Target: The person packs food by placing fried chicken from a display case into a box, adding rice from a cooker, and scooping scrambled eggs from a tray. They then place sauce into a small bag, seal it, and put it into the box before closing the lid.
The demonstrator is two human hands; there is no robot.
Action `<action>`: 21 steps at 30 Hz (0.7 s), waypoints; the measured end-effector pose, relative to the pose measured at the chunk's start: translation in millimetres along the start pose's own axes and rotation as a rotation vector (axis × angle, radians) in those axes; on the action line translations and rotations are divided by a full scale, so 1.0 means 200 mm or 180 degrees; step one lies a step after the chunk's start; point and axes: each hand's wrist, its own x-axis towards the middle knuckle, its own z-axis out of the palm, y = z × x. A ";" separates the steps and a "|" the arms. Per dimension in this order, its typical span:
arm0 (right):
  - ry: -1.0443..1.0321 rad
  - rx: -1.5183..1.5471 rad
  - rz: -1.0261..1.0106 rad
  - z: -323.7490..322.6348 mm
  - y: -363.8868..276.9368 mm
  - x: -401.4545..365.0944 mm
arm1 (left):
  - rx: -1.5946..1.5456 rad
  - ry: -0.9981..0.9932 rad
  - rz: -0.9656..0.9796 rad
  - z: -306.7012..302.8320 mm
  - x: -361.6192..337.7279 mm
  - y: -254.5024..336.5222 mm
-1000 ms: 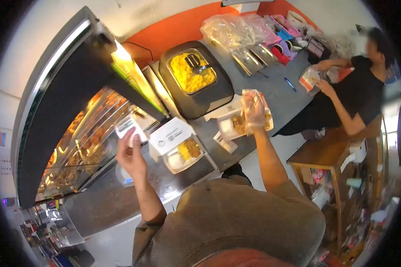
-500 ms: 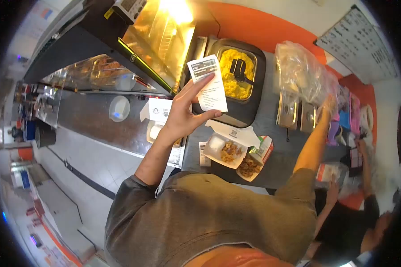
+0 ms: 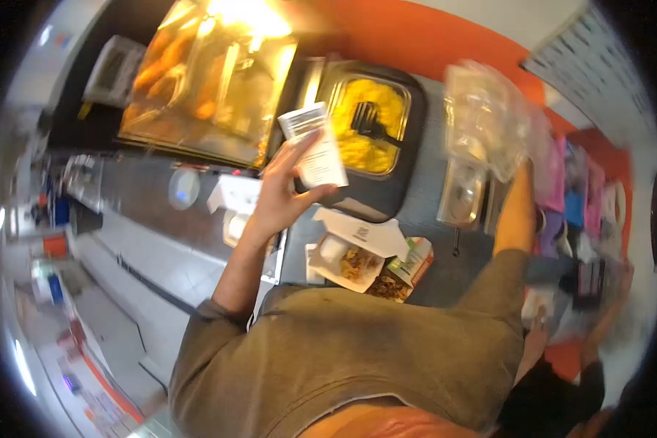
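Note:
My left hand (image 3: pixel 283 191) pinches a white printed receipt (image 3: pixel 320 152) between thumb and fingers, in front of a black warmer (image 3: pixel 410 157). In the warmer's metal pan lies yellow rice (image 3: pixel 358 102) with a black slotted utensil (image 3: pixel 369 124) resting on it. My right arm (image 3: pixel 517 212) reaches out to clear plastic bags (image 3: pixel 482 117) on the right; its hand (image 3: pixel 524 174) is blurred and mostly hidden among them. Below the warmer stand an open meal box (image 3: pixel 365 228) with white rice and chopped fried food, and a second, printed box (image 3: pixel 416 263) of browned pieces.
A lit display case (image 3: pixel 204 95) with food stands at the upper left. Another open box (image 3: pixel 237 193) sits beside my left forearm. Metal containers (image 3: pixel 460 193) and pink baskets (image 3: pixel 555 175) line the right side. A co-worker's hand (image 3: pixel 536 336) is at the lower right.
The view has swung, showing more of the lit case. My right hand has gone further in among the plastic bags. My left hand still holds the receipt, now tilted more.

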 end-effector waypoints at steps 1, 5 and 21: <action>-0.0011 -0.0046 -0.0022 -0.01 0.00 -0.03 | 0.0164 -0.0024 -0.0049 0.01 0.02 -0.02; 0.0410 -0.0070 -0.0169 -0.16 -0.06 -0.19 | -0.0026 -0.0099 -0.0250 0.03 0.03 -0.08; 0.1280 0.0102 -0.0903 0.19 -0.39 -0.55 | 0.0141 0.0306 -0.0219 -0.17 -0.14 -0.10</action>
